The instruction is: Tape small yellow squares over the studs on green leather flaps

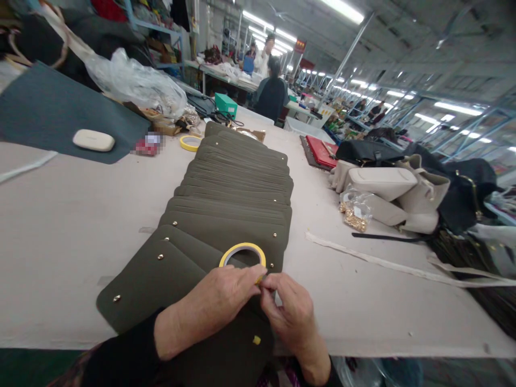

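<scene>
A roll of yellow tape (242,248) is gripped at its near edge by my left hand (226,293), thumb and fingers closed. My right hand (288,306) pinches at the same edge of the roll, its fingertips against those of the left; the bit of tape between them is mostly hidden. Under both hands lies a dark olive panel with a small yellow tape piece (257,340) stuck on it. Beyond it, a long overlapping row of olive panels (234,188) with rounded corners and metal studs stretches away across the table (346,301).
Another yellow tape roll (190,143) lies past the row's left side. At left are a dark sheet (52,115) and a cream case (93,140). Beige bag parts (387,185), a bag of gold hardware (356,212) and a pale strip (374,260) lie right. A person (272,91) sits ahead.
</scene>
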`<action>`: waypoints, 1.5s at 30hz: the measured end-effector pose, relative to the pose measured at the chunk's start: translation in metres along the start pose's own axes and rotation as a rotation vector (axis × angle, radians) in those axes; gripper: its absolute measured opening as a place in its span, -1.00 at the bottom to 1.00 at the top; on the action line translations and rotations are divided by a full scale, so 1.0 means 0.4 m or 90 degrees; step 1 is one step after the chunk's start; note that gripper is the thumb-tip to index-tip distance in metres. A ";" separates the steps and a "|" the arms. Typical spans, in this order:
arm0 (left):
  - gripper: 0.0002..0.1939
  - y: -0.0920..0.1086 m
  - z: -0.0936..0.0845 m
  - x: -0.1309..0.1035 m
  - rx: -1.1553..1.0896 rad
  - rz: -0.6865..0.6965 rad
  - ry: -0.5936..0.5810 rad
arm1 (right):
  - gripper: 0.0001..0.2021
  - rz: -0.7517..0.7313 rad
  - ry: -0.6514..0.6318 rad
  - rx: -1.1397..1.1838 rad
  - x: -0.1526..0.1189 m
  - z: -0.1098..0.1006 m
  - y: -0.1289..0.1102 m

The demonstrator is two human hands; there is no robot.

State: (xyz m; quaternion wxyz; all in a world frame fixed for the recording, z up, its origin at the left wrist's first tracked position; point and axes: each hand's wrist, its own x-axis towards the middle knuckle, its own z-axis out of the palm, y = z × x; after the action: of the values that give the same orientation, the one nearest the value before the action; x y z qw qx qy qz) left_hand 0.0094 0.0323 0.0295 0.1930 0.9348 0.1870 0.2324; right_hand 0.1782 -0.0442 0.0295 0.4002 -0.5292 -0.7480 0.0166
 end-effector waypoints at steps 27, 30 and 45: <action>-0.90 -0.016 0.090 0.016 0.242 -0.027 0.037 | -0.74 0.572 -0.039 0.231 -0.009 0.000 0.102; -0.93 -0.015 0.095 0.013 0.229 -0.033 0.015 | -0.79 0.478 -0.068 0.091 0.002 0.009 0.100; -0.96 -0.020 0.097 0.001 0.184 -0.053 0.005 | -0.82 0.378 -0.058 -0.124 0.019 -0.013 0.111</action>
State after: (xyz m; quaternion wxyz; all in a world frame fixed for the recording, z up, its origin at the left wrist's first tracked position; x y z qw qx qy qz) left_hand 0.0271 0.0285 -0.0055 0.0655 0.9434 0.2575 0.1983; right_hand 0.2150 -0.0209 0.0176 0.2917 -0.7589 -0.5760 0.0846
